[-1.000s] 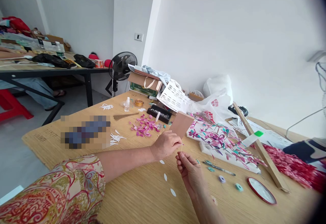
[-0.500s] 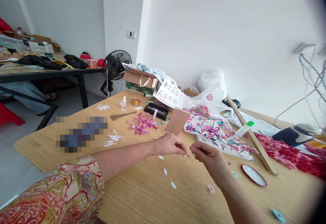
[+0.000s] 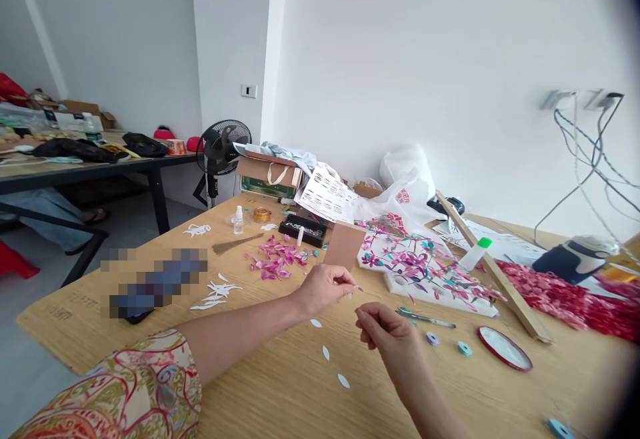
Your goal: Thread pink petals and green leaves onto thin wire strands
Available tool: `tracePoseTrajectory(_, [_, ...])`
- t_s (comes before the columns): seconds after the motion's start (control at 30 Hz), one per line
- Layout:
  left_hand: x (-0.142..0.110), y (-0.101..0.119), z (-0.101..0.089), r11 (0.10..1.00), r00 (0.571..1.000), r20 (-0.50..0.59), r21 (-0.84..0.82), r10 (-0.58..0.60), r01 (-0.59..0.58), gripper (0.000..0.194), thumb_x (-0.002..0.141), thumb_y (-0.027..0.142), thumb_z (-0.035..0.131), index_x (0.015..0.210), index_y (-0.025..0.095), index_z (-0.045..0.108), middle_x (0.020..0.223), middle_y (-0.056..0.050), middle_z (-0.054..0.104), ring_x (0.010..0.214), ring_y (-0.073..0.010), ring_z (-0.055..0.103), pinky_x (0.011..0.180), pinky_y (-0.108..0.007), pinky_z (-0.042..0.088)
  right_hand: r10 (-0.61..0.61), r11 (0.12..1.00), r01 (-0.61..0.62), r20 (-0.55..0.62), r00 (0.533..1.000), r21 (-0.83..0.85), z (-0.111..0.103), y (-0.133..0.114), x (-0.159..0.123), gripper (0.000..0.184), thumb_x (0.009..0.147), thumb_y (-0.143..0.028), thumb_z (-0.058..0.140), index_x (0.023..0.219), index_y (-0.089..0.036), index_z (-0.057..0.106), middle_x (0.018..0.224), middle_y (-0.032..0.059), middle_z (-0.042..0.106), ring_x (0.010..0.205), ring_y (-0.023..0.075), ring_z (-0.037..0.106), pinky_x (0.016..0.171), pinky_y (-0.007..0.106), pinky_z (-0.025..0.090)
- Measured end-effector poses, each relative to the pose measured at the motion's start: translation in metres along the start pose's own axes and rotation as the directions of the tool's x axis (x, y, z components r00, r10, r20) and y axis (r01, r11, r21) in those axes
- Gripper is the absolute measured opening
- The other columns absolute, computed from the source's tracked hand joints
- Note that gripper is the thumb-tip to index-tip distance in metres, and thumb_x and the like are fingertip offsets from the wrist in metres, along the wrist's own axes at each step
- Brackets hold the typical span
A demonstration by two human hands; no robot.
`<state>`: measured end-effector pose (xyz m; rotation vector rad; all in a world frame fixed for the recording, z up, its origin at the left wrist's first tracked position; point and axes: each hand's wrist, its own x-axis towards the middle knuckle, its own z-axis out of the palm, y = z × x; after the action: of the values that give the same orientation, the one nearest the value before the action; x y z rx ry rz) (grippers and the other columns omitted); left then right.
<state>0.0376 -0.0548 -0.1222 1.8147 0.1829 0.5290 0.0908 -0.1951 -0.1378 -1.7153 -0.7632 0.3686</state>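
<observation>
Head view: left hand (image 3: 324, 286) fingers pinching pink petal (image 3: 358, 288), tip pointing right toward closed right hand (image 3: 387, 338).

We see our left arm clothed only to about the elbow, in a loose short sleeve (image 3: 125, 392) of patterned fabric: swirling paisley shapes in red, orange, yellow and green on a pale ground, outlined with thin red lines. Below it the forearm is bare down to the left hand (image 3: 325, 287). Our right hand (image 3: 387, 339) and forearm are bare too, with no rings, watch or bracelet showing on either.
</observation>
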Motion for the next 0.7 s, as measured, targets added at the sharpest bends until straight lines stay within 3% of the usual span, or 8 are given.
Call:
tracePoseTrajectory(0.07, [-0.002, 0.002, 0.000, 0.987, 0.996, 0.026, 0.134, 0.087, -0.089, 0.009, 0.068, 0.018, 0.056, 0.067, 0.014, 0.063, 0.065, -0.001, 0.060, 0.064, -0.0116, 0.052, 0.062, -0.021, 0.037, -0.116, 0.958, 0.108, -0.012, 0.993, -0.264, -0.010, -0.010, -0.003, 0.022, 0.073, -0.038, 0.050, 0.063, -0.019, 0.056, 0.053, -0.0003, 0.052, 0.048, 0.0131, 0.047, 0.045, 0.023, 0.034])
tracePoseTrajectory(0.13, [-0.005, 0.006, 0.000, 0.968, 0.988, 0.086, 0.205, 0.129, -0.144, 0.009, 0.068, 0.017, 0.055, 0.065, 0.014, 0.064, 0.064, 0.000, 0.059, 0.065, -0.0114, 0.052, 0.062, -0.021, 0.037, -0.262, 0.819, 0.239, 0.031, 0.965, -0.522, -0.023, -0.025, -0.003, 0.020, 0.076, -0.032, 0.046, 0.064, -0.020, 0.057, 0.056, -0.0001, 0.052, 0.051, 0.0138, 0.048, 0.049, 0.025, 0.033])
tracePoseTrajectory(0.2, [-0.008, 0.010, 0.000, 0.970, 0.979, 0.175, 0.200, 0.102, -0.137, 0.009, 0.068, 0.016, 0.056, 0.065, 0.014, 0.064, 0.062, 0.000, 0.059, 0.063, -0.0111, 0.051, 0.060, -0.021, 0.036, -0.324, 0.695, 0.331, 0.133, 0.937, -0.639, -0.037, -0.041, 0.001, 0.021, 0.077, -0.029, 0.044, 0.064, -0.021, 0.059, 0.060, 0.0006, 0.054, 0.053, 0.0138, 0.048, 0.051, 0.025, 0.032])
tracePoseTrajectory(0.27, [-0.010, 0.013, 0.000, 0.992, 0.958, 0.283, 0.104, 0.038, -0.070, 0.008, 0.067, 0.018, 0.058, 0.066, 0.013, 0.065, 0.060, 0.000, 0.058, 0.060, -0.0105, 0.050, 0.058, -0.021, 0.035, -0.323, 0.666, 0.391, 0.227, 0.919, -0.635, -0.048, -0.052, 0.008, 0.021, 0.076, -0.028, 0.045, 0.062, -0.021, 0.060, 0.061, 0.0008, 0.055, 0.054, 0.0134, 0.047, 0.051, 0.025, 0.032])
tracePoseTrajectory(0.37, [-0.012, 0.018, -0.001, 0.983, 0.914, 0.404, -0.156, -0.027, 0.097, 0.013, 0.064, 0.024, 0.063, 0.068, 0.012, 0.064, 0.063, -0.001, 0.059, 0.061, -0.0104, 0.050, 0.059, -0.021, 0.036, -0.236, 0.823, 0.341, 0.272, 0.933, -0.454, -0.056, -0.050, 0.021, 0.019, 0.073, -0.029, 0.051, 0.058, -0.020, 0.058, 0.055, -0.0009, 0.051, 0.051, 0.0114, 0.043, 0.049, 0.023, 0.032])
tracePoseTrajectory(0.47, [-0.014, 0.023, -0.002, 0.909, 0.913, 0.405, -0.361, -0.048, 0.208, 0.017, 0.060, 0.026, 0.067, 0.068, 0.012, 0.063, 0.064, -0.001, 0.059, 0.063, -0.0102, 0.051, 0.064, -0.022, 0.037, -0.069, 0.987, 0.107, 0.284, 0.956, -0.118, -0.054, -0.030, 0.028, 0.020, 0.069, -0.035, 0.058, 0.059, -0.018, 0.057, 0.048, -0.0041, 0.045, 0.043, 0.0078, 0.035, 0.042, 0.021, 0.027])
tracePoseTrajectory(0.6, [-0.014, 0.028, -0.001, 0.852, 0.945, 0.321, -0.479, -0.055, 0.212, 0.018, 0.059, 0.026, 0.069, 0.065, 0.011, 0.060, 0.061, -0.001, 0.058, 0.062, -0.0091, 0.050, 0.068, -0.023, 0.037, 0.022, 0.972, -0.081, 0.259, 0.966, 0.221, -0.037, -0.006, 0.021, 0.024, 0.065, -0.039, 0.064, 0.062, -0.017, 0.058, 0.050, -0.0051, 0.046, 0.038, 0.0037, 0.028, 0.038, 0.019, 0.017])
tracePoseTrajectory(0.7, [-0.010, 0.028, 0.001, 0.875, 0.980, 0.193, -0.465, -0.049, 0.136, 0.015, 0.062, 0.024, 0.066, 0.064, 0.011, 0.060, 0.060, 0.000, 0.057, 0.062, -0.0090, 0.049, 0.068, -0.022, 0.037, 0.072, 0.937, -0.135, 0.199, 0.977, 0.323, -0.018, -0.001, 0.010, 0.026, 0.065, -0.041, 0.064, 0.063, -0.017, 0.056, 0.051, -0.0050, 0.048, 0.036, 0.0026, 0.028, 0.036, 0.018, 0.013])
